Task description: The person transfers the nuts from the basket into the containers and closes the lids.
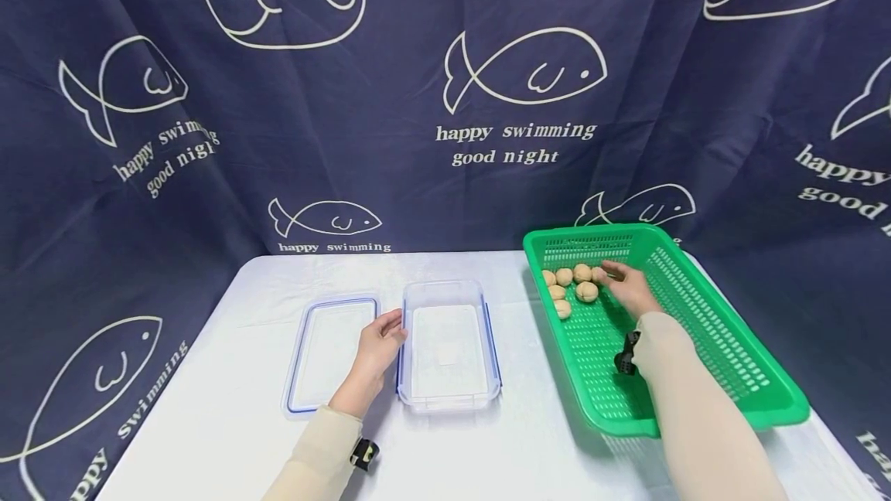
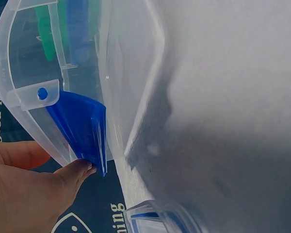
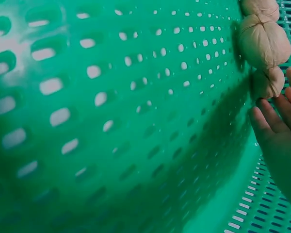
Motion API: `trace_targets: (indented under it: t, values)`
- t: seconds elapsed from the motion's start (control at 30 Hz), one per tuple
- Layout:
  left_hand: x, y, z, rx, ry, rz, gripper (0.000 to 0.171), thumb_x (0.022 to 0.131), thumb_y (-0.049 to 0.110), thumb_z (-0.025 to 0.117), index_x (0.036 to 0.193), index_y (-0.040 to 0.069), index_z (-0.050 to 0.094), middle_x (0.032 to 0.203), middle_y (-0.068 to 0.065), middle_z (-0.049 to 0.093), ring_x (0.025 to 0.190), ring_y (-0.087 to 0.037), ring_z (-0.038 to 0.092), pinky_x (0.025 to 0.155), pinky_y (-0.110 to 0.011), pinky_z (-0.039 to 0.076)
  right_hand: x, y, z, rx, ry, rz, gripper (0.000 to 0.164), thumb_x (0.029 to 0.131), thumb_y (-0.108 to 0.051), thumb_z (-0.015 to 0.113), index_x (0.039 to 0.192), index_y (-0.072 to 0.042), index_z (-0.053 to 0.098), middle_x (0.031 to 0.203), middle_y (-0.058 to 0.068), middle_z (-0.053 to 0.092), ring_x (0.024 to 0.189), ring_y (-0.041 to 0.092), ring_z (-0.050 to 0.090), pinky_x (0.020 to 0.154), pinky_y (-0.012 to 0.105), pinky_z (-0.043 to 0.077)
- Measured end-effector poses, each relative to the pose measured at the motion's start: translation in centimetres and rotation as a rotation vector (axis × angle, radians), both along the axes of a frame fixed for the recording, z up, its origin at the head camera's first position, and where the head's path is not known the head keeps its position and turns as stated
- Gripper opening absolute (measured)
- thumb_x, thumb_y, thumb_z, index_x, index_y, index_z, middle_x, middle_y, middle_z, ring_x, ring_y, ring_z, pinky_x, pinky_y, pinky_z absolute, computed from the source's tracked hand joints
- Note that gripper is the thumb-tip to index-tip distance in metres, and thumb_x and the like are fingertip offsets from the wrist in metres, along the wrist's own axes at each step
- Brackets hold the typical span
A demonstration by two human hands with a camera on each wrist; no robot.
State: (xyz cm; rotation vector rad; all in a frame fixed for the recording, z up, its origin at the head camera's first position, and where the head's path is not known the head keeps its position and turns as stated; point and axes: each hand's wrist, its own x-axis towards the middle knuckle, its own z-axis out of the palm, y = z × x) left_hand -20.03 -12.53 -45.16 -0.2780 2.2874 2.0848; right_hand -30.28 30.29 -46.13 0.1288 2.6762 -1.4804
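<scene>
My left hand (image 1: 379, 342) is at the left long side of a clear plastic food container (image 1: 448, 402). In the left wrist view, its thumb is against the container's blue latch (image 2: 85, 126), with a finger by the rim. Inside a green basket, my right hand (image 1: 626, 288) reaches to the far end. Its fingertips touch a small walnut (image 3: 268, 82), while the thumb stands slightly off it. Two larger walnuts line up beyond that one in the right wrist view, among them a big walnut (image 3: 265, 41). More walnuts, such as this walnut (image 1: 587, 292), gather in the basket's far left corner.
The green basket (image 1: 578, 389) stands on the right of the white table (image 1: 230, 385). Left of the container lies its clear lid (image 1: 334, 346) with a blue seal. A dark blue curtain (image 1: 404, 138) printed with white fish hangs behind and along both sides.
</scene>
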Motion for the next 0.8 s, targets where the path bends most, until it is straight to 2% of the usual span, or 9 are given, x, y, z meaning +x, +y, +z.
trace_targets:
  t: [0.17,0.43,0.63,0.8]
  values:
    - [-0.1,0.1,0.0,-0.003,0.004,0.002,0.044,0.092,-0.006,0.049,0.135,-0.012,0.044,0.137,-0.031,0.047,0.128,-0.039,0.046,0.108,-0.043,0.04,-0.2,0.0,-0.5,0.005,0.018,-0.009,0.053,0.102,-0.015,0.045,0.146,0.009,0.027,0.145,0.034,0.032,0.132,0.049,0.033,0.107,0.057,0.034]
    - [0.3,0.1,0.1,-0.018,-0.011,-0.015,0.044,0.094,-0.004,0.049,0.137,-0.01,0.043,0.138,-0.03,0.046,0.129,-0.039,0.046,0.109,-0.045,0.039,-0.8,-0.3,-1.2,0.065,0.047,-0.103,0.047,0.099,-0.008,0.05,0.141,0.01,0.037,0.137,0.033,0.042,0.123,0.046,0.043,0.098,0.053,0.045]
    - [0.3,0.2,0.0,-0.016,-0.008,-0.01,0.043,0.095,-0.004,0.048,0.137,-0.011,0.043,0.138,-0.03,0.046,0.129,-0.039,0.045,0.109,-0.045,0.038,-0.9,-0.5,-1.4,0.132,0.088,-0.121,0.044,0.098,-0.006,0.052,0.137,0.011,0.042,0.133,0.034,0.047,0.119,0.047,0.047,0.096,0.053,0.046]
    - [0.3,0.2,0.1,-0.021,-0.004,-0.002,0.043,0.095,-0.003,0.048,0.137,-0.01,0.043,0.138,-0.03,0.046,0.129,-0.038,0.045,0.109,-0.044,0.039,-1.0,-0.6,-1.4,0.142,0.087,-0.125,0.042,0.098,-0.005,0.052,0.136,0.011,0.044,0.132,0.034,0.048,0.118,0.046,0.048,0.096,0.053,0.046]
